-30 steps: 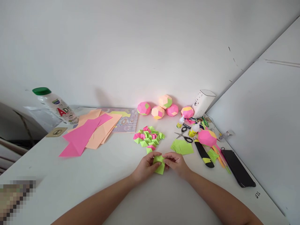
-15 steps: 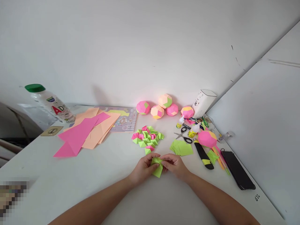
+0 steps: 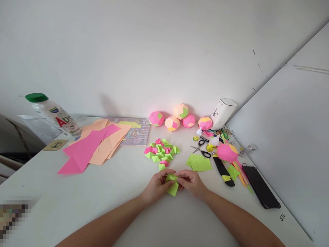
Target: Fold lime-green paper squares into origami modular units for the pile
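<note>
A creased square of light green paper (image 3: 172, 189) is held between my two hands above the white table. My left hand (image 3: 157, 186) grips its left side, with the thumb pressed on the paper's face. At the upper right edge, my right hand (image 3: 192, 183) pinches the paper between thumb and fingers. Just beyond the hands lies a pile of small folded green and pink paper pieces (image 3: 159, 157). Flat green paper squares (image 3: 202, 163) are stacked loosely to the right of the pile.
Scissors (image 3: 202, 150), glue bottles (image 3: 212, 143), a box cutter (image 3: 223, 169) and a black phone (image 3: 260, 185) lie on the right. Several paper balls (image 3: 172, 123) rest against the wall. Pink and orange sheets (image 3: 88, 147) and a bottle (image 3: 55, 113) stand at left.
Almost nothing differs. Both hands keep their hold on the green paper, and the view has shifted very slightly.
</note>
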Demonstrator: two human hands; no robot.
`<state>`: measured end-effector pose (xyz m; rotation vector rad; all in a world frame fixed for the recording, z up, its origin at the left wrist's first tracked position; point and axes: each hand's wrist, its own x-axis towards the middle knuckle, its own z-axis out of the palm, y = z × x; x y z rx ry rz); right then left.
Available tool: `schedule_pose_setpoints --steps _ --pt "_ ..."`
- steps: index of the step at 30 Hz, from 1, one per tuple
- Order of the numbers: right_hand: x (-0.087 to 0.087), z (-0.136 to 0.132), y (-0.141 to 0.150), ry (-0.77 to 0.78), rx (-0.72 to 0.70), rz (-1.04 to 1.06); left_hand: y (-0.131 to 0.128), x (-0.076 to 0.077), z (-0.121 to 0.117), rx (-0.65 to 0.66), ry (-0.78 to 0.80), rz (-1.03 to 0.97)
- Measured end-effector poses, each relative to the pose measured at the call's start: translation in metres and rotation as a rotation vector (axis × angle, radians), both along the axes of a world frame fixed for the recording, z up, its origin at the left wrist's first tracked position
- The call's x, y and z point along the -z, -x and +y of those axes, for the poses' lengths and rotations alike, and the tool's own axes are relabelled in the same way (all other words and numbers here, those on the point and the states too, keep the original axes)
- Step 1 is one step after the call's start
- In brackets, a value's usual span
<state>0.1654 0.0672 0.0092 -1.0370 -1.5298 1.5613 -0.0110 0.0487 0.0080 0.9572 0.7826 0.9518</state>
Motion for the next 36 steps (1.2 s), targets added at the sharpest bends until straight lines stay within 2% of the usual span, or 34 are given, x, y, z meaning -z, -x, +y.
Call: schedule_pose_setpoints --steps 7,16,36 --pt "-0.003 0.0 0.0 -0.008 0.013 -0.006 -0.001 0.005 0.0 -0.019 -0.002 -0.04" --pt "0.007 -0.002 -0.001 0.035 0.031 0.032 -0.001 0.002 0.001 -0.026 0.007 -0.044" --pt "0.004 -0.001 -0.001 -0.077 0.039 -0.048 -0.001 0.006 0.003 -0.054 0.003 -0.037"
